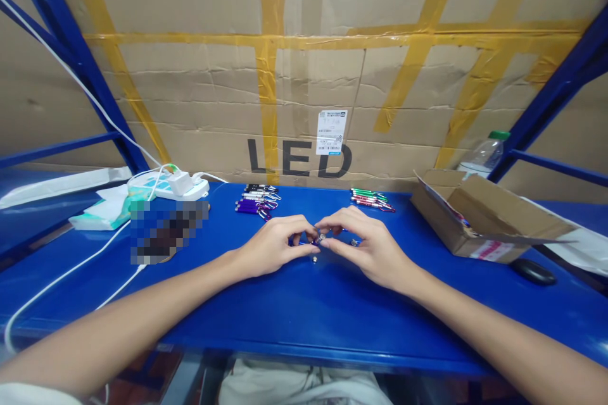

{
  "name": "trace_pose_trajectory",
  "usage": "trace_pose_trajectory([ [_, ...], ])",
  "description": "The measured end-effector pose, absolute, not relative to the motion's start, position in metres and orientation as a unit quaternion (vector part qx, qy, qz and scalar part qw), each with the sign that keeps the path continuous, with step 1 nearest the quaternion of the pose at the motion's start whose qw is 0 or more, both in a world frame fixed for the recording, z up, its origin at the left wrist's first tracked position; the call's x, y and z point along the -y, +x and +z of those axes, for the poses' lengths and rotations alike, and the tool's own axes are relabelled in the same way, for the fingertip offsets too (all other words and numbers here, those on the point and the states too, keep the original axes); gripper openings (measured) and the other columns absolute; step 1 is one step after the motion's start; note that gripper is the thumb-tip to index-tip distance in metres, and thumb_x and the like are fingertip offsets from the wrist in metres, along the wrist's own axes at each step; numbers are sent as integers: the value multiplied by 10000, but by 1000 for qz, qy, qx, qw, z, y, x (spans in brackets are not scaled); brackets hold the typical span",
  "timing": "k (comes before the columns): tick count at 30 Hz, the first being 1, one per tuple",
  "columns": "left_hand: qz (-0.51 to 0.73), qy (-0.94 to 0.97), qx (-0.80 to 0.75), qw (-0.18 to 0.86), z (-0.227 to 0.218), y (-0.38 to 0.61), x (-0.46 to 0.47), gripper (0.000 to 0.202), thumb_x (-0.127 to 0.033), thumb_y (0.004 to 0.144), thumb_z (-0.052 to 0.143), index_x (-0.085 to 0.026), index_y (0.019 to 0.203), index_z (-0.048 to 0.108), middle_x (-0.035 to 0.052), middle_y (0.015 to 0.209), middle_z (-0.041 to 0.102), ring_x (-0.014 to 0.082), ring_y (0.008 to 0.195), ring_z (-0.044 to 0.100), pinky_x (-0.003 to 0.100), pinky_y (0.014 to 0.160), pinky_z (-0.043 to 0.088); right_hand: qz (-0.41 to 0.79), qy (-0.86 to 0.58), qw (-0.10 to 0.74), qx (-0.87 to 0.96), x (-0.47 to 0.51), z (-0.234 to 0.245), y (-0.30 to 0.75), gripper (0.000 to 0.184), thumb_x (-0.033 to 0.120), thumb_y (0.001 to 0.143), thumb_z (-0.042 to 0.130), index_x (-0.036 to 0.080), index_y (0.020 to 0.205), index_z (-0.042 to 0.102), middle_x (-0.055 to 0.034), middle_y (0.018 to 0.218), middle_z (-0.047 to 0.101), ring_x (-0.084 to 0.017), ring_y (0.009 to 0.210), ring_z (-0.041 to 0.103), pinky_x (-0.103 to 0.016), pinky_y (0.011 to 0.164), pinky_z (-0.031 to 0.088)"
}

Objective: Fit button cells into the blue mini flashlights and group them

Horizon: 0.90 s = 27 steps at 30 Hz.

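Backdrop: I'm looking at a taped cardboard wall (304,76) printed "LED", with blue rack posts on either side.
Surface: a blue table (304,304) runs across my view.
Left hand (270,247): resting on the table at centre, its fingers (297,228) pinched narrow on a small purple keychain flashlight (304,242).
Right hand (368,247): meets the left, fingertips touching the same flashlight at its metal end; I can't tell exactly how much it grips.
Loose bits: a small metal part (314,259) lies on the table just beside the hands.
Behind the hands: a pile of purple and black keychain flashlights (256,199) to the left, a pile of green and red ones (373,198) to the right, both apart from the hands.
Far left: a white power strip (166,186) with a cable, and a tissue pack (102,212).
Far right: an open cardboard box (479,218), a plastic bottle (484,155) behind it, a black mouse (534,271) in front.
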<state>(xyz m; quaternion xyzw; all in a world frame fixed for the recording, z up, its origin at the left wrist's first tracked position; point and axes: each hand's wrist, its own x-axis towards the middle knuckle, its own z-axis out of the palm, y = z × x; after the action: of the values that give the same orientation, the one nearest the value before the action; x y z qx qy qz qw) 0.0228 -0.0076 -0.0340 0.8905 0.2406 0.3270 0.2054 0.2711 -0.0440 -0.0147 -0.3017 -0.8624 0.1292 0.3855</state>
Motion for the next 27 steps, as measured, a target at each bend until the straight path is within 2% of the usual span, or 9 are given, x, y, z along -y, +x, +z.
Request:
trace_pose_trajectory([
  [14,322,899,-233,181,-32,20,8,217,-388,1045,693,-175,1073,730,45,974,702,153,798,612,266,767,495,89,-281,381,876,44,-16,272,135,252,1067,674,247,1197,712,-54,1068,764,-224,973,639,-389,914,492],
  [18,329,898,-228,181,-32,20,8,195,-365,1053,681,-180,1101,725,63,1029,719,169,852,641,284,803,518,78,-280,373,881,46,-14,271,157,289,1056,697,251,1208,684,-65,1086,752,-242,1002,635,-404,916,493],
  [23,357,889,-245,148,-33,21,5,151,-328,1049,687,-191,1100,728,56,1030,733,176,885,665,286,813,524,70,-310,407,856,48,-12,271,57,289,1077,634,234,1079,642,-52,961,685,-220,890,604,-370,815,486],
  [25,381,868,-288,135,-35,21,2,164,-351,1037,705,-200,1092,734,41,993,731,171,842,668,286,794,529,68,-322,386,862,46,-13,271,88,285,1091,598,234,1038,646,-45,924,675,-217,868,596,-371,813,478],
  [27,404,848,-316,134,-36,21,-2,185,-377,1019,728,-203,1081,737,33,977,739,164,801,662,287,776,535,60,-315,325,890,44,-15,273,125,302,1102,586,235,1063,685,-56,957,693,-229,911,598,-392,858,476],
])
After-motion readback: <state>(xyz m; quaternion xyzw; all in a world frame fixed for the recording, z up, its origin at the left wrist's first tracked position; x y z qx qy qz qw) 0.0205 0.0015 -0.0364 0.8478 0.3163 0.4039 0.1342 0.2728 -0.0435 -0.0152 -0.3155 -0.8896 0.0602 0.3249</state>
